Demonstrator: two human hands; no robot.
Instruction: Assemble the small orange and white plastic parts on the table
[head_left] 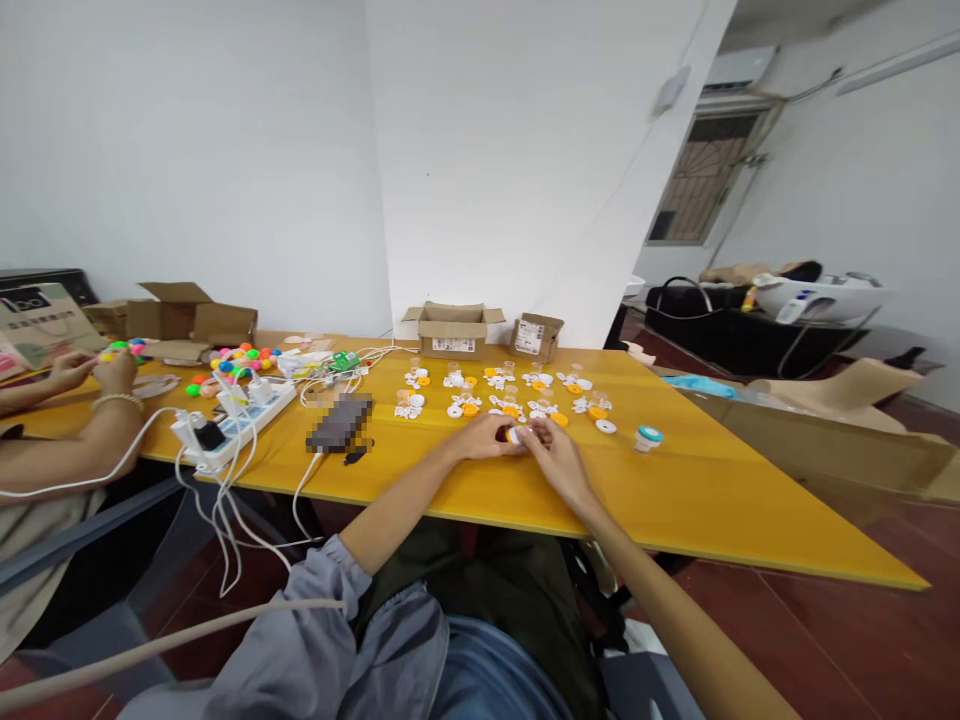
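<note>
My left hand [484, 438] and my right hand [556, 452] meet over the yellow table [675, 500], fingers pinched together on a small orange-and-white plastic part [514, 434]. Just beyond them lie several sets of small white, orange and clear plastic pieces [510, 390] laid out in rows. A small teal-capped piece [648, 437] stands alone to the right of my right hand.
Two open cardboard boxes [453, 330] sit at the table's far edge. A power strip [236, 415] with white cables and a dark phone [341, 423] lie to the left. Another person's hands [97, 372] handle colourful balls [240, 358] at far left. Flat cardboard [825, 430] leans at right.
</note>
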